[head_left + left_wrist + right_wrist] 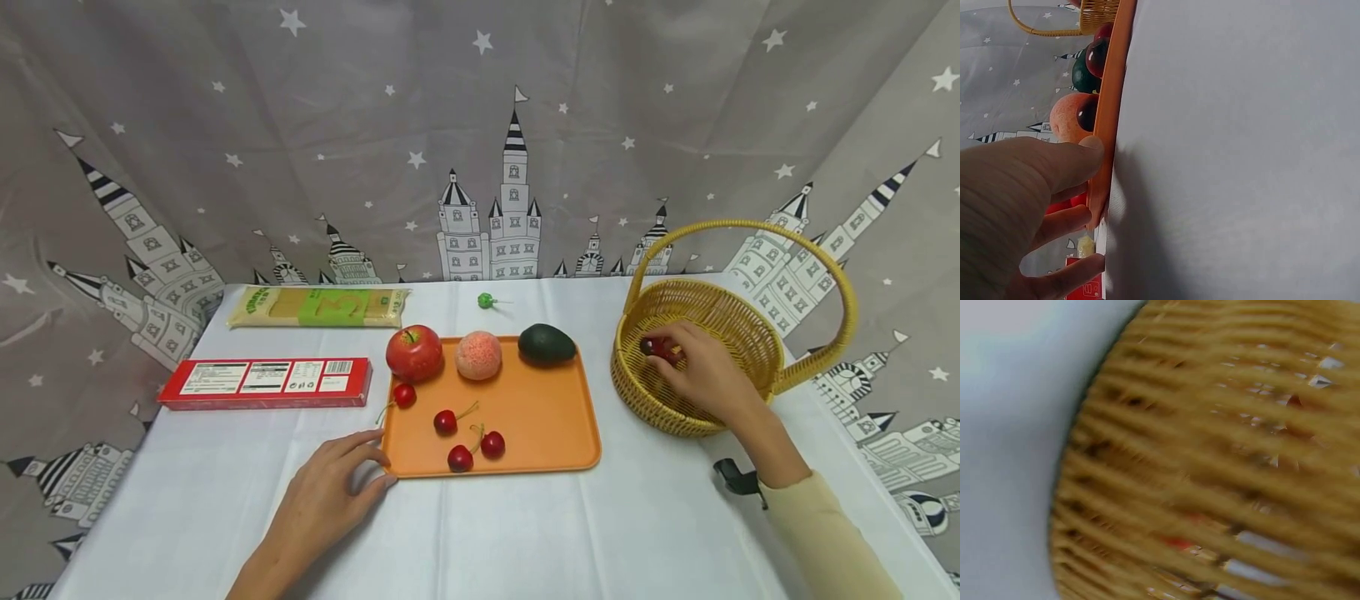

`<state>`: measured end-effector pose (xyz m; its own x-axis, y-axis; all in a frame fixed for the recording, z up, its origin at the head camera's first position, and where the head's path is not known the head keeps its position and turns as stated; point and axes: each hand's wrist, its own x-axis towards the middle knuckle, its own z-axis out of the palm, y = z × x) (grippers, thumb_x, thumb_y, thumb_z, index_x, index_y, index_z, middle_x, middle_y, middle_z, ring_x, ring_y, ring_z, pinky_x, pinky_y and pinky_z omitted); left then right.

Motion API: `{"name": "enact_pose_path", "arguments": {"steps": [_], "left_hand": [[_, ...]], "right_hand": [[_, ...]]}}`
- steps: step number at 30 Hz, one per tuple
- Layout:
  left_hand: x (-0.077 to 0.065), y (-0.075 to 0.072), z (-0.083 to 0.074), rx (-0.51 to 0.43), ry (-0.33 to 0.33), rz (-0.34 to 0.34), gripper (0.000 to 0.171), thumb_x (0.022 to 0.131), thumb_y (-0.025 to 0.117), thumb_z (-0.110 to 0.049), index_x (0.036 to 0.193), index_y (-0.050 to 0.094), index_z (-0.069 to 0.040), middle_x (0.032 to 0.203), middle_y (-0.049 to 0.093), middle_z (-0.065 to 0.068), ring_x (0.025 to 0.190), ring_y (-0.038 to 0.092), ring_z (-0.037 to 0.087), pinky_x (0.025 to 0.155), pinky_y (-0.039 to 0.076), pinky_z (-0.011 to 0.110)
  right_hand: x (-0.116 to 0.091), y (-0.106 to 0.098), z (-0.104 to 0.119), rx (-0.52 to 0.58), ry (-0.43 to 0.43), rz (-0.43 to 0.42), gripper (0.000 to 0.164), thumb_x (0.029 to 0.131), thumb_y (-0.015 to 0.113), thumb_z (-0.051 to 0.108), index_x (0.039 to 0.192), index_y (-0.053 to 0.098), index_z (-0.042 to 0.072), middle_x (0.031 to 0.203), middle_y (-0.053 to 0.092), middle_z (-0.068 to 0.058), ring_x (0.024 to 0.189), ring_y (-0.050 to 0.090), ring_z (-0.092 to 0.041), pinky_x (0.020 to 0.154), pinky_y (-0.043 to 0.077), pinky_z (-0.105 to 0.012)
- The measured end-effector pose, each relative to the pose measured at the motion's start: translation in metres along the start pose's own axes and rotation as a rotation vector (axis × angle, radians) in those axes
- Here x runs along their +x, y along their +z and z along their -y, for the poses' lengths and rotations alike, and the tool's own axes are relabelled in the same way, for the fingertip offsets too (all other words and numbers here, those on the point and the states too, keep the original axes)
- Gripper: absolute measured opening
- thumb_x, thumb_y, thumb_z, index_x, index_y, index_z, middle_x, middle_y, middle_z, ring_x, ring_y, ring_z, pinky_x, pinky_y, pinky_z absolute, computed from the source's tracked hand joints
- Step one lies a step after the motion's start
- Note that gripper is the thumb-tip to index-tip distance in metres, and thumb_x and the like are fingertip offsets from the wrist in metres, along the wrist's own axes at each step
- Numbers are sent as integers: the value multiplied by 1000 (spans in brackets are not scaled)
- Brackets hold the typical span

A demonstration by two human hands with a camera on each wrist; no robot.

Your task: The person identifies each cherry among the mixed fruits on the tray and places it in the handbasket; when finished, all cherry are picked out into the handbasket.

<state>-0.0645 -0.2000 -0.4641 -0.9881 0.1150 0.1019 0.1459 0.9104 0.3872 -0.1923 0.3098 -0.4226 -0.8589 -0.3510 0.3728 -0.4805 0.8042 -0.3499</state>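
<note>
My left hand (324,492) rests on the table at the front left corner of an orange tray (540,425). Its thumb and fingertips touch the rim, loosely spread. On the tray are a red apple (415,353), a peach (478,355), a dark green avocado (547,344) and several cherries (446,422) with green stems. Inside a wicker basket (675,421), my right hand (705,371) pinches a dark red cherry (651,345) between thumb and fingers. Those fingers are hidden behind the weave (1210,456) in the right wrist view.
A flat red box (262,383) lies left of the tray, below a packet of noodles (318,307). Behind the tray sits a small green object (486,301). The basket's tall handle (843,308) arches over it. A black strap-like piece (735,477) shows at my right wrist.
</note>
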Motion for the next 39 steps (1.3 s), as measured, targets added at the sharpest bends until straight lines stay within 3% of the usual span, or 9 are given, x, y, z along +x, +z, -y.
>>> {"name": "enact_pose_path", "arguments": {"steps": [5, 12, 39], "left_hand": [[0, 0, 0, -6, -4, 7, 22, 82, 96, -25, 95, 79, -23, 138, 72, 11, 129, 64, 37, 109, 53, 64], [0, -1, 0, -3, 3, -1, 23, 82, 96, -26, 96, 79, -23, 138, 72, 10, 128, 65, 37, 108, 54, 63], [0, 1, 1, -12, 7, -9, 23, 81, 97, -26, 95, 79, -23, 137, 73, 11, 128, 65, 37, 108, 54, 63]], "right_hand": [[0, 3, -13, -11, 51, 58, 36, 91, 85, 4, 124, 71, 4, 109, 72, -11, 95, 69, -29, 78, 63, -48], [3, 2, -22, -12, 111, 143, 34, 95, 83, 9, 127, 70, 4, 113, 72, -15, 102, 71, -35, 85, 63, -56], [17, 7, -34, -100, 129, 311, 34, 97, 80, 11, 129, 70, 6, 123, 68, -20, 103, 69, -36, 89, 62, -57]]}}
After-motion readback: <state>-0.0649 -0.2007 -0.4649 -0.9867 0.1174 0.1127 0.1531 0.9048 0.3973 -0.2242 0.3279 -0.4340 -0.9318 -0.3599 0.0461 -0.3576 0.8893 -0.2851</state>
